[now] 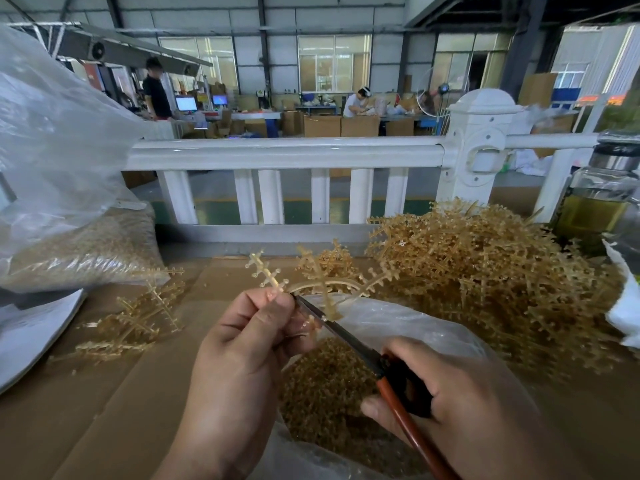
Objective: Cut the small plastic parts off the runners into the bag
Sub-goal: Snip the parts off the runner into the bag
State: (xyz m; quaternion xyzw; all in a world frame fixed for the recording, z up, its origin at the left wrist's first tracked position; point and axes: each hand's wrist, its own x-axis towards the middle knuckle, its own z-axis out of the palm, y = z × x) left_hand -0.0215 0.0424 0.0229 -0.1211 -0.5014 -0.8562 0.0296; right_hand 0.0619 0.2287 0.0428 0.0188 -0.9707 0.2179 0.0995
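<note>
Cardboard [104, 393] covers the bench at lower frame. At centre, the left hand [242, 344] pinches a runner [322, 285]; the right hand [446, 386] grips scissors [349, 337], fingers curled, above the open bag [398, 323].

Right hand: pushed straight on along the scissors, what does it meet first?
Probably the runner pinched by the left hand: the right hand points its scissors up-left, tips beside those fingertips. Depth is unclear.

no text, label or number legible
</note>
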